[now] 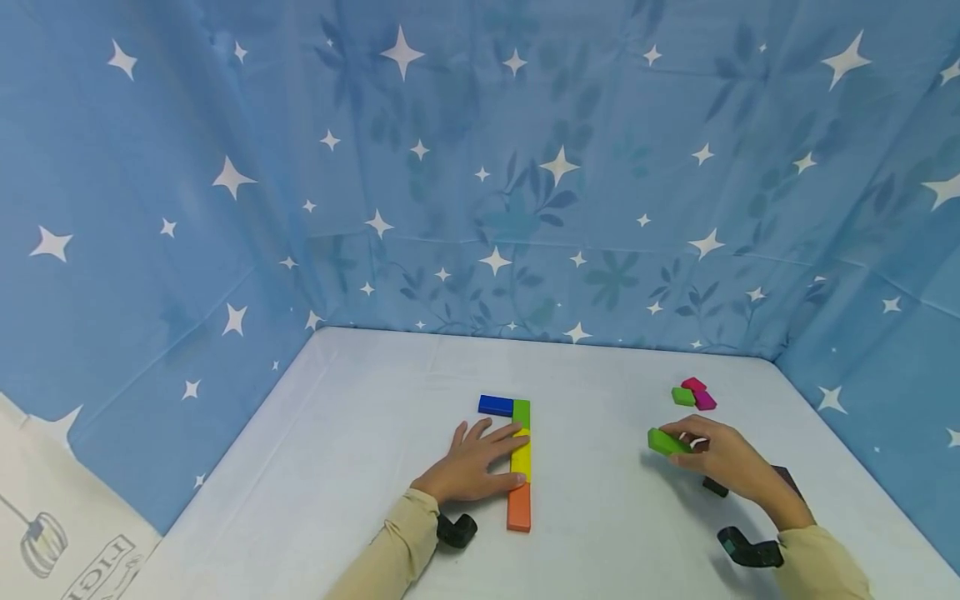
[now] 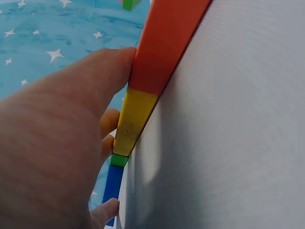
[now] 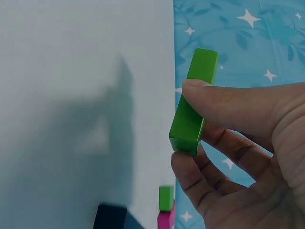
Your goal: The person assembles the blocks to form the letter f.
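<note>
Blue [image 1: 496, 406], green [image 1: 521, 412], yellow [image 1: 521, 460] and orange [image 1: 519, 510] blocks lie end to end in an L-shaped line on the white table. Spread over this line is my left hand [image 1: 476, 467], its fingers extended. Its thumb touches near the seam of orange and yellow, while fingertips rest at the yellow block and the green one. In the left wrist view the thumb lies against the orange block [image 2: 159, 47]. My right hand [image 1: 723, 458] pinches a separate green block [image 3: 187, 126] between thumb and fingers, above the table.
Beyond the right hand, a small green block [image 1: 683, 397] sits beside red [image 1: 694, 384] and magenta [image 1: 705, 401] ones. Dark blocks [image 1: 716, 487] lie partly hidden beneath the right hand. Starry blue curtains [image 1: 480, 200] border the table's back and sides.
</note>
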`<state>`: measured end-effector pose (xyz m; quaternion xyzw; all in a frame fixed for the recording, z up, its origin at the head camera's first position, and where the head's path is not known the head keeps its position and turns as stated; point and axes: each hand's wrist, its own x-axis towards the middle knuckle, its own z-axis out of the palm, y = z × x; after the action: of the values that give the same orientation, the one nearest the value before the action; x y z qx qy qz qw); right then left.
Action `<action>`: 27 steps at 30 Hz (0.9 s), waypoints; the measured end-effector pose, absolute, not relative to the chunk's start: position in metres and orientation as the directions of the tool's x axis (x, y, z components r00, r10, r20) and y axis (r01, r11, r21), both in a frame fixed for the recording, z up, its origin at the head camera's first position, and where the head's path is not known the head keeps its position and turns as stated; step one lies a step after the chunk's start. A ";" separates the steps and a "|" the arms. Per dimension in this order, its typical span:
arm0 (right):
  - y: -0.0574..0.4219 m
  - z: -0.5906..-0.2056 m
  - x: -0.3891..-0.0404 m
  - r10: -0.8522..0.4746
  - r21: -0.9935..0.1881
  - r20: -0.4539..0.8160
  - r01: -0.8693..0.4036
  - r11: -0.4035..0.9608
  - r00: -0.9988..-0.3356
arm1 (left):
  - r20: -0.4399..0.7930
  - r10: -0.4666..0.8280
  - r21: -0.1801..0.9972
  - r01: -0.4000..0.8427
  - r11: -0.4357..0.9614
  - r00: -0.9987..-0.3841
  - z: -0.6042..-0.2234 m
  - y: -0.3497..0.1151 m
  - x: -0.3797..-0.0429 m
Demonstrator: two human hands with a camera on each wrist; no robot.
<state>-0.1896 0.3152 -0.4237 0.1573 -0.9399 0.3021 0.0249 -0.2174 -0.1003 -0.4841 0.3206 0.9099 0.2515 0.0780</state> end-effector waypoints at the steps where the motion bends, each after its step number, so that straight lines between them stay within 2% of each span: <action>1: 0.312 -0.425 -0.192 -0.290 -0.564 0.156 -0.326 0.759 -0.944 | 0.018 0.623 0.508 0.544 0.668 -0.782 -0.484 -0.100 -0.217; 20: 0.252 -0.433 -0.239 -0.399 -0.661 0.154 -0.394 0.638 -0.904 | 0.023 0.624 0.504 0.548 0.667 -0.781 -0.489 -0.101 -0.221; 27: 0.226 -0.435 -0.255 -0.412 -0.650 0.121 -0.386 0.655 -0.903 | 0.011 0.617 0.506 0.537 0.675 -0.787 -0.487 -0.100 -0.220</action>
<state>-0.2554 0.2262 -0.4353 0.2193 -0.9094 0.3530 -0.0188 -0.2200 -0.1003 -0.4870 0.3166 0.9116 0.2496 0.0808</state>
